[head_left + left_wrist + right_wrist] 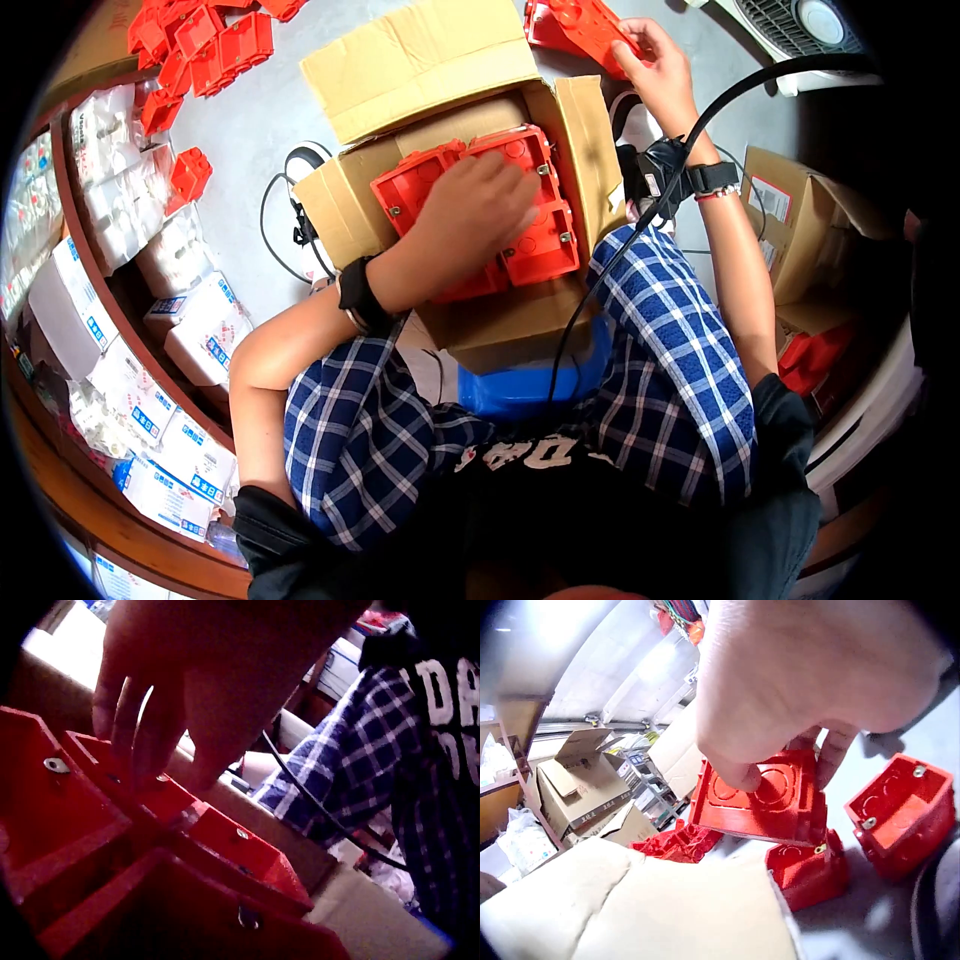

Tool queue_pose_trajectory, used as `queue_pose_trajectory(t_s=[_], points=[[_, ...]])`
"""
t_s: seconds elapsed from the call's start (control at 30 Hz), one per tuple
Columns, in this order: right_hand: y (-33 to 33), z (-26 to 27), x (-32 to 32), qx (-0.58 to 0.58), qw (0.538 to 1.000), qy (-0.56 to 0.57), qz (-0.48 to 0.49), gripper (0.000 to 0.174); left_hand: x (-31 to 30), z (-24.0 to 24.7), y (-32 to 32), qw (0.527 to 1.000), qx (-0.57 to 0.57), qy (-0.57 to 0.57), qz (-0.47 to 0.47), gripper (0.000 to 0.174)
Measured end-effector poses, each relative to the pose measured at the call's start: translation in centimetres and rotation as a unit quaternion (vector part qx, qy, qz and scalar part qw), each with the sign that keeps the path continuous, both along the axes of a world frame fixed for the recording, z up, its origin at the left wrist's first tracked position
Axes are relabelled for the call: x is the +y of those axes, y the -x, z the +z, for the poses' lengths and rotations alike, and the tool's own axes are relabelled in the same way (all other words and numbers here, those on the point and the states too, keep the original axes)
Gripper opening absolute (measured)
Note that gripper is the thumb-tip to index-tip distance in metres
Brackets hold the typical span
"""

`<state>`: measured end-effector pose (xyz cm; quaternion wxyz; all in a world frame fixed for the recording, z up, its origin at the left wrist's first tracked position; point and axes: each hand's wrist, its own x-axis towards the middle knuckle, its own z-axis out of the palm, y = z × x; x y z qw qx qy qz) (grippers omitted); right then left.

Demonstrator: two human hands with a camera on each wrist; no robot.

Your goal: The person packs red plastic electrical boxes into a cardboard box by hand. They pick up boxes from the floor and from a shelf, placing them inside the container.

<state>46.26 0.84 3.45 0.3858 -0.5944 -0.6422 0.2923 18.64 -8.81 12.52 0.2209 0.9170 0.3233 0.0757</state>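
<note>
- Left fingers (124,712) lie straight and close together, tips pressing on the packed red boxes (540,245) at the picture's centre; they pinch nothing
- These boxes look like thin moulded plastic: light, stiff and smooth-walled, so likely slippery on the flat faces; the open rim and side walls offer the surest hold
- Left hand (475,215) rests palm-down inside the carton (420,60), its forearm entering from the lower left
- Right hand (655,60), at the upper right, pinches a loose red box (761,799) at its rim, thumb inside and fingers probably behind, though the far side is hidden
- The right arm reaches out almost straight, wrist tipped down toward the floor (250,110)
</note>
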Motion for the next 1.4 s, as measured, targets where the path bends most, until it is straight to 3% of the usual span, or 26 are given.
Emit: queue_pose_trajectory(t_s=[0.13,0.2,0.33,0.4,0.43,0.57,0.63,0.67,0.73,0.77,0.8,0.87,0.9,0.93,1.0,1.13,1.2,1.3,1.4], points=[[-1.1,-0.3,-0.4,0.04,0.998,0.028,-0.046,0.023,2.0,0.6,0.5,0.997,0.03,-0.043,0.05,0.023],[-1.1,0.5,-0.6,0.011,0.998,0.004,-0.059,0.023,2.3,0.4,0.6,0.995,0.017,-0.003,0.098,0.025],[-1.2,3.5,-1.2,-0.082,0.996,-0.043,-0.019,0.021,3.0,-0.2,0.8,0.994,0.038,-0.013,0.105,0.025],[-0.9,4.7,-1.7,-0.083,0.996,-0.031,-0.01,0.019,3.4,-1.5,1.4,0.988,-0.055,-0.016,0.14,0.023],[-0.9,4.9,-1.8,-0.085,0.996,-0.039,-0.002,0.019,3.9,-1.5,2.1,0.989,0.022,0.074,0.127,0.021],[-0.7,5.9,-1.8,-0.103,0.993,-0.054,0.023,0.017,4.1,-0.4,2.6,0.976,0.029,0.106,0.188,0.019],[-0.3,6.9,-1.6,-0.093,0.993,-0.061,0.031,0.017,4.6,0.6,2.9,0.961,-0.166,0.046,0.218,0.016],[-0.3,7.6,-1.5,-0.091,0.993,-0.062,0.032,0.017,5.0,1.1,3.1,0.961,-0.164,0.044,0.22,0.016],[-0.1,9.5,-1.0,-0.096,0.994,-0.047,0.025,0.016,5.8,2.3,4.2,0.933,-0.178,0.176,0.258,0.016],[0.1,10.4,-0.9,-0.071,0.996,-0.041,0.031,0.016,6.2,2.7,4.8,0.891,-0.161,0.307,0.295,0.021],[-0.1,10.7,-0.5,-0.051,0.996,-0.059,0.051,0.016,6.4,2.5,5.6,0.89,-0.16,0.306,0.297,0.021],[0.1,11.7,0.3,-0.005,0.995,-0.054,0.086,0.015,6.8,1.7,7.3,0.802,-0.224,0.478,0.28,0.026],[0.3,12.4,0.2,0.052,0.994,0.009,0.093,0.015,6.9,1.5,7.6,0.745,-0.253,0.558,0.265,0.029],[0.3,13.1,0.2,0.052,0.994,0.011,0.093,0.015,6.6,1.4,7.6,0.744,-0.252,0.559,0.265,0.029],[0.4,14.2,0.1,0.112,0.972,0.14,0.153,0.016,6.1,1.4,7.6,0.674,-0.294,0.607,0.302,0.025],[2.2,14.5,-0.8,0.189,0.935,0.172,0.246,0.016,6.1,0.6,7.6,0.718,-0.239,0.59,0.283,0.024],[3.4,14.9,-0.8,0.185,0.936,0.195,0.227,0.015,6.1,0.2,7.6,0.725,-0.233,0.587,0.273,0.024],[4.0,14.3,-0.7,0.117,0.942,0.112,0.293,0.013,6.5,0.4,7.6,0.69,-0.218,0.644,0.249,0.024],[3.9,14.3,-0.9,0.111,0.941,0.159,0.279,0.014,6.5,0.4,7.6,0.68,-0.224,0.647,0.26,0.024]])
